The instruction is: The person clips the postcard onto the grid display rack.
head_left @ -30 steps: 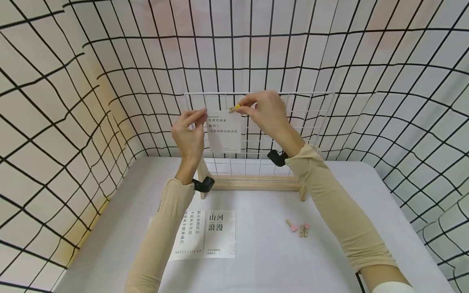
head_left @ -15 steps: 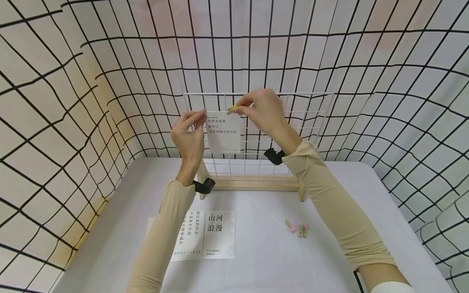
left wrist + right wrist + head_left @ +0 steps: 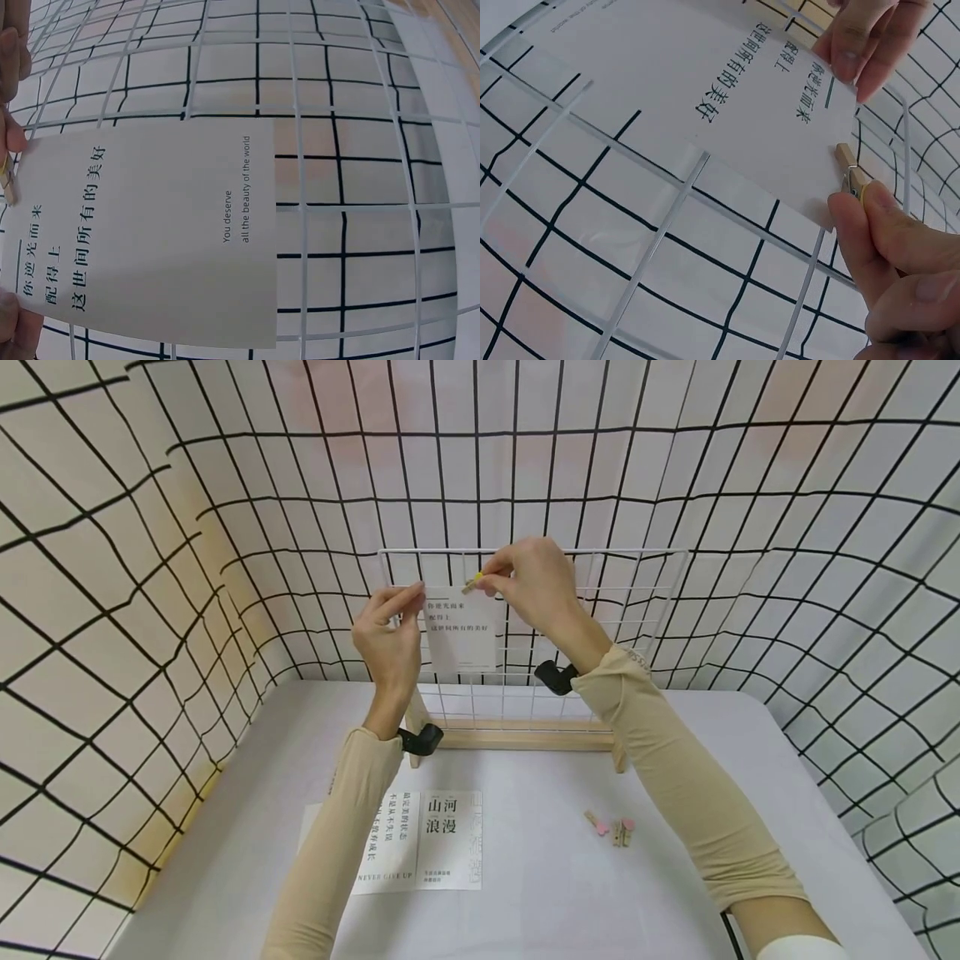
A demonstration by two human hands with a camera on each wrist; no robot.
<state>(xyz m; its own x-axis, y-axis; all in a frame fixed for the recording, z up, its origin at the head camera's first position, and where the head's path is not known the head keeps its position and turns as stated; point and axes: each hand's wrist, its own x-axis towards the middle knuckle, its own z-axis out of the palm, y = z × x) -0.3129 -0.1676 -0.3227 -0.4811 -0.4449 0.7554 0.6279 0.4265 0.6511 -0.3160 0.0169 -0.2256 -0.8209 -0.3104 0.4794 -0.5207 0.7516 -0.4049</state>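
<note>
A white printed card (image 3: 462, 643) hangs upright against the white wire grid (image 3: 600, 587) of a stand. My left hand (image 3: 390, 631) pinches its upper left corner between thumb and fingers. Up at the card's top edge, my right hand (image 3: 542, 589) pinches a small wooden clothespin (image 3: 847, 166) with a yellow decoration. In the right wrist view the clothespin's tip overlaps the card's edge, and my thumb and forefinger squeeze its tail end. The left wrist view shows the card's lower end lying flat before the wires, with English print on it.
Printed cards (image 3: 450, 852) lie on the white table at the front left, partly under my left sleeve. Several small clothespins (image 3: 621, 833) with pink decorations lie at the right. The stand's wooden base (image 3: 525, 740) sits behind them; black wire mesh (image 3: 570, 460) surrounds the table.
My right hand has shifted slightly left along the card's top edge with the clothespin, which now points more steeply down. My left hand has stayed at the card's corner.
</note>
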